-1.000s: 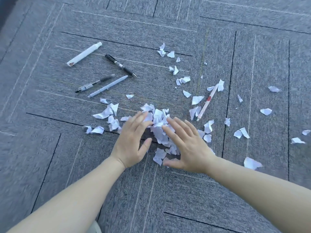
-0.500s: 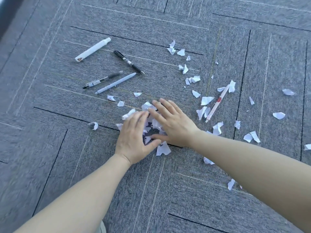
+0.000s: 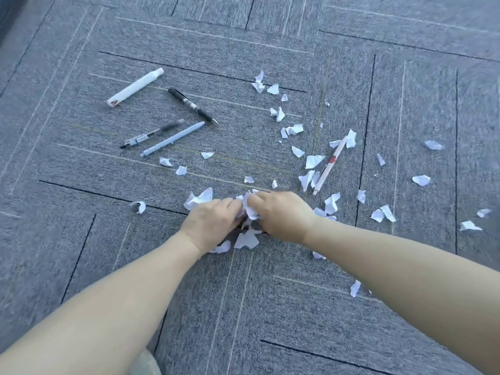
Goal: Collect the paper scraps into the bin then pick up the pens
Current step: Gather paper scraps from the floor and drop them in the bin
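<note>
Left hand [image 3: 213, 221]: clutching the scrap pile [image 3: 250, 212] on the carpet [image 3: 270, 307].
Right hand [image 3: 281, 215]: gripping the same pile.
Pens [image 3: 192, 105]: lying beyond, untouched.

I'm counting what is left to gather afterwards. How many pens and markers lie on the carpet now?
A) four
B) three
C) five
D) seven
C: four lie in the left group, the white marker, black pen, clear pen and light-blue pen, and the white-and-red pen lies among scraps at right.
</note>
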`<control>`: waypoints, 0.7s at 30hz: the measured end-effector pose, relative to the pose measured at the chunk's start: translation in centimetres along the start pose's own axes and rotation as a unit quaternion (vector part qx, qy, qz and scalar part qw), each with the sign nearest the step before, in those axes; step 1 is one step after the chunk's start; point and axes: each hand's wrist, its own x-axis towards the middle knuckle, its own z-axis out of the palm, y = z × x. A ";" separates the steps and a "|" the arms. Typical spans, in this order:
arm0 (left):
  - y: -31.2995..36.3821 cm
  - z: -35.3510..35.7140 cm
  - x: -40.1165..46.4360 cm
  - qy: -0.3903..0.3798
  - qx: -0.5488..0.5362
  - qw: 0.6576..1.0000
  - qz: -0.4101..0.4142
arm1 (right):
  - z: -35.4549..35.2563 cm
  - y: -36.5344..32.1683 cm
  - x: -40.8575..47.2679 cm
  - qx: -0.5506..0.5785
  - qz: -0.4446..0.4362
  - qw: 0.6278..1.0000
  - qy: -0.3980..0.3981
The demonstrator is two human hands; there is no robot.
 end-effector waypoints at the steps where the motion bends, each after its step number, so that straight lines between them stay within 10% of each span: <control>1: 0.1 -0.4 0.6 -0.003 -0.029 1.000 -0.009 | -0.7 0.0 -0.3 0.029 0.048 0.998 0.007; 6: 5.6 -5.8 8.2 0.107 -0.269 0.944 -0.157 | -7.9 2.0 -2.6 0.231 0.256 0.912 0.224; 12: 18.7 -16.6 22.0 0.214 -0.536 0.812 -0.090 | -21.7 5.7 -10.8 0.277 0.331 0.734 0.523; 21: 40.7 -23.9 29.7 0.055 -0.722 0.687 0.058 | -30.6 9.0 -30.9 0.149 0.480 0.537 0.678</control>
